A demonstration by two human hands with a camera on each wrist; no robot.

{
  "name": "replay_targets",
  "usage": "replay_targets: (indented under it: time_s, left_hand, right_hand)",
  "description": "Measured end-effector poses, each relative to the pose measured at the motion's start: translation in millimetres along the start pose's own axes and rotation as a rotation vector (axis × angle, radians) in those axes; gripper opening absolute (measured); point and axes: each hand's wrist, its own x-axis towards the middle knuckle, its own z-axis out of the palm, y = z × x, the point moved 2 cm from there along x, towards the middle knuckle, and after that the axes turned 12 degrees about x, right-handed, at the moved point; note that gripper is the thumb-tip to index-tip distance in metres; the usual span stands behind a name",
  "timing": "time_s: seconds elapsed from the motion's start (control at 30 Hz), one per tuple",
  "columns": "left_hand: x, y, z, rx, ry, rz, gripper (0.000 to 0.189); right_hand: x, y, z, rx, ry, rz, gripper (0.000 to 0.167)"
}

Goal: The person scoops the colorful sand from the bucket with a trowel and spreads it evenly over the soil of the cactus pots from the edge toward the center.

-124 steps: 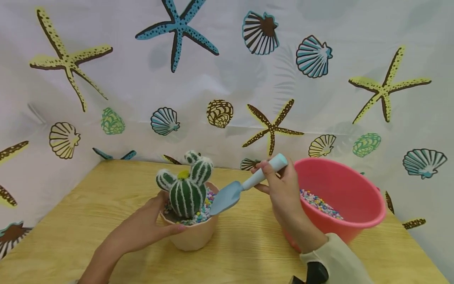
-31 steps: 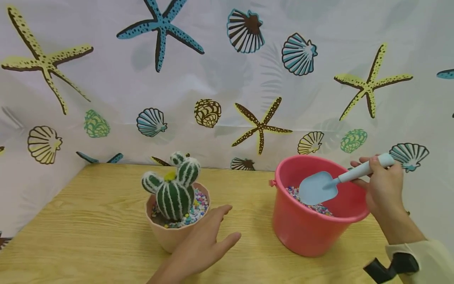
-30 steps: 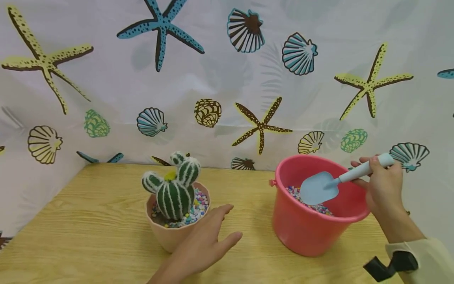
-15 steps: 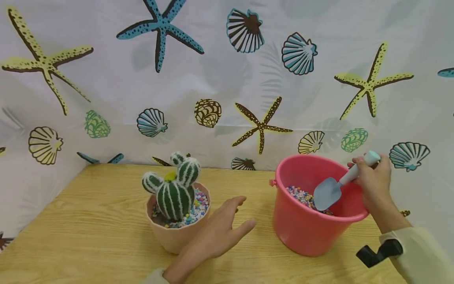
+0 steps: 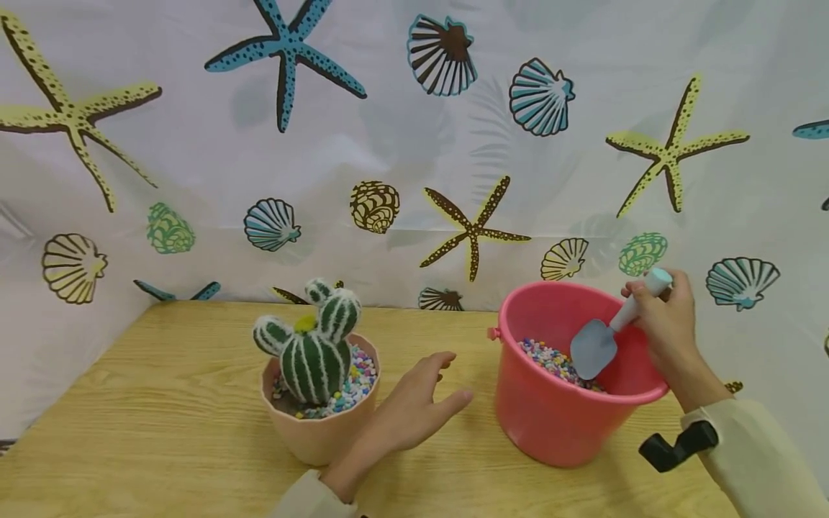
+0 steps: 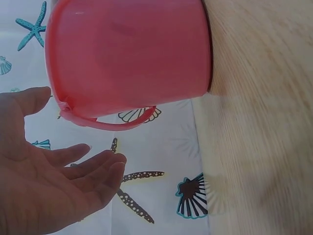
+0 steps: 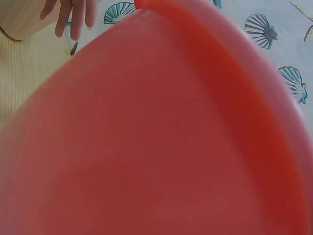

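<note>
My right hand point(image 5: 670, 327) grips the handle of a light blue hand trowel point(image 5: 592, 350), reaching over the right side of a pink bucket point(image 5: 550, 424). The blade points down inside the bucket, its tip at the small multicoloured pebbles point(image 5: 540, 354). Fingers loosely extended, my left hand point(image 5: 414, 406) hovers between the bucket and a peach flowerpot point(image 5: 311, 435), holding nothing. A green, white-striped toy cactus point(image 5: 314, 367) stands in the pot, with pebbles around it. Bucket wall point(image 7: 127, 122) fills most of the right wrist view, hiding the trowel there.
The bucket's carrying handle point(image 6: 117, 126) hangs on its far side in the left wrist view. Under everything is a light wooden table point(image 5: 162, 417). A white cloth backdrop point(image 5: 401, 137) printed with starfish and shells rises behind it.
My left hand has let go of the pot and moved right. My right hand has carried the trowel from the pot to the bucket, then tipped its blade downward inside.
</note>
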Motion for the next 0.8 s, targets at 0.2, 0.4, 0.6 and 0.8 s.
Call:
replay_targets:
  time_s: [0.2, 0.4, 0.6, 0.8]
  left_hand:
    - [8.2, 3.6, 4.3, -0.007, -0.015, 0.017, 0.068]
    - [13.1, 4.1, 4.5, -0.013, -0.009, 0.03, 0.067]
    - [18.5, 6.6, 4.5, -0.005, -0.011, 0.048, 0.067]
    - [25.0, 13.5, 2.4, 0.013, 0.0, 0.049, 0.068]
  right_hand:
    - [4.0, 4, 1, -0.033, -0.097, 0.008, 0.012]
    - [2.9, 5, 7, -0.2, -0.103, 0.028, 0.026]
    - [-3.8, 3, 6, -0.415, -0.025, 0.005, 0.05]
    - [-8.0, 3, 3, -0.502, 0.029, -0.043, 0.047]
